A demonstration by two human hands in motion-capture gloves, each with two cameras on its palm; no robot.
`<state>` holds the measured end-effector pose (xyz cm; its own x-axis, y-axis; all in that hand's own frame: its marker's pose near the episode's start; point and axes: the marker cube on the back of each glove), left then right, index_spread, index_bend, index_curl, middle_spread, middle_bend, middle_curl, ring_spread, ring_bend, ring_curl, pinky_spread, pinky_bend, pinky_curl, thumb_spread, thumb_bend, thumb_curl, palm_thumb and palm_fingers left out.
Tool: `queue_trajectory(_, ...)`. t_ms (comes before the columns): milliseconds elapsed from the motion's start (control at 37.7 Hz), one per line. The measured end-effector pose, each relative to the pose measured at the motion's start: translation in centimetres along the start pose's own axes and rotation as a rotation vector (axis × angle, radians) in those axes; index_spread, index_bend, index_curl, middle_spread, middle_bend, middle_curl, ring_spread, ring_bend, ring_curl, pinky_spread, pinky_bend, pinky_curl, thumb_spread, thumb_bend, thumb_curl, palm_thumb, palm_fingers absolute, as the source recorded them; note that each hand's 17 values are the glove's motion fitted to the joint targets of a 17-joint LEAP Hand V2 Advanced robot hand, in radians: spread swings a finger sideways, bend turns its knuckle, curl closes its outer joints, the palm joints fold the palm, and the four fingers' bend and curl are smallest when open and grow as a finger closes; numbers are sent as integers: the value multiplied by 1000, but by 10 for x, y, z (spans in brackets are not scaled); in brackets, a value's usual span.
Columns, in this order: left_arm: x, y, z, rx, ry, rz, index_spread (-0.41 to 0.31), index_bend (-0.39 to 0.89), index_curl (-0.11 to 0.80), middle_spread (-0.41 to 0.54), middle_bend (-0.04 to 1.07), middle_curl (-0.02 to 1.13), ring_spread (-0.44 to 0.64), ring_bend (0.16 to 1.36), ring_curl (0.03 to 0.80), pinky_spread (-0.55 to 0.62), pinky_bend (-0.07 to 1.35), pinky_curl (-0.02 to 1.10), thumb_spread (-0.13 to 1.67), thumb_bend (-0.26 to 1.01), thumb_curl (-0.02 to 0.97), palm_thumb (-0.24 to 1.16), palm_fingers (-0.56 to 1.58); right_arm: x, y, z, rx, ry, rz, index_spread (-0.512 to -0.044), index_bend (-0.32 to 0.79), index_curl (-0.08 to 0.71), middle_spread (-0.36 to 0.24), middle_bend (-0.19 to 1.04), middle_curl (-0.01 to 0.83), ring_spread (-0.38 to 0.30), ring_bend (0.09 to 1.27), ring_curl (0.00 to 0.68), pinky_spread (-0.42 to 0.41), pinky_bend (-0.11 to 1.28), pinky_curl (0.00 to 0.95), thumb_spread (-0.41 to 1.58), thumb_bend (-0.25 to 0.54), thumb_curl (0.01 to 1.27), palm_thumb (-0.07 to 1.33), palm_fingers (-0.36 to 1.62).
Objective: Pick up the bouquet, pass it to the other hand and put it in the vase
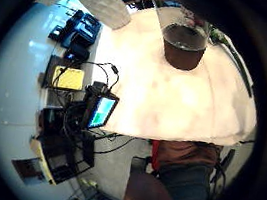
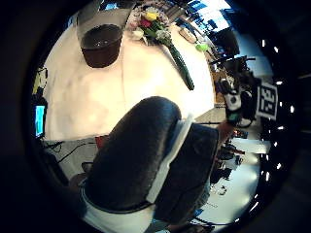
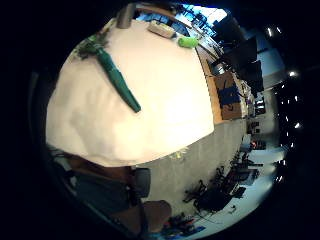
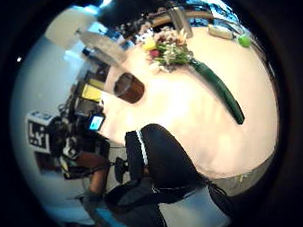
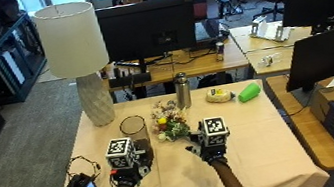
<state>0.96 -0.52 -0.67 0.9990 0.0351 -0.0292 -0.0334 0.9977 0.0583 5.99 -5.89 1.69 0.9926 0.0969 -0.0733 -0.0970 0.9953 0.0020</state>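
two hands hover, grips unclear: right hand [image 5: 211, 151] nearer the bouquet [image 5: 171, 124], blooms at eleven o'clock, stem toward it; vase [image 5: 135, 133] by left hand [image 5: 128, 173].

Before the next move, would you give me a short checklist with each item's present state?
1. Mixed-flower bouquet with green wrapped stem lies free on the table: ok.
2. Its stem is bare for a grip: ok.
3. Clear glass vase with dark lower part stands upright, with no flowers in it: ok.
4. Left hand and right hand hold nothing: ok.
5. A hand is already on the bouquet: not ok.
6. Steel bottle behind the flowers is clear of them: cannot tell.
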Motion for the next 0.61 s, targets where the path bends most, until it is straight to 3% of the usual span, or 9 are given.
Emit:
queue_trajectory(239, 1, 1, -1, -9, -3, 1, -6, 126, 180, 221, 237, 284, 495, 605, 221, 506, 524, 289, 994, -62, 117, -77, -12, 37, -44, 68, -143, -66, 67, -373, 99, 185, 84, 175, 264, 218, 252, 190, 315, 598, 334, 1090, -20, 266, 306, -72)
queue_trajectory(398, 0, -2, 3, -8, -6, -3, -5, 125, 190, 222, 236, 295, 496, 608, 226, 507, 525, 296, 996, -63, 122, -78, -16, 38, -31, 43, -115, -99, 96, -368, 97, 176, 91, 166, 260, 230, 236, 194, 316, 627, 344, 1075, -21, 275, 322, -110)
queue_trajectory(610, -1, -8, 8, -3, 0, 14, -5, 125, 200, 229, 235, 307, 498, 603, 227, 507, 525, 304, 997, -63, 128, -79, -22, 39, -24, 70, -284, -195, 72, -358, 94, 167, 95, 167, 256, 237, 230, 201, 317, 635, 348, 1061, -20, 286, 344, -121)
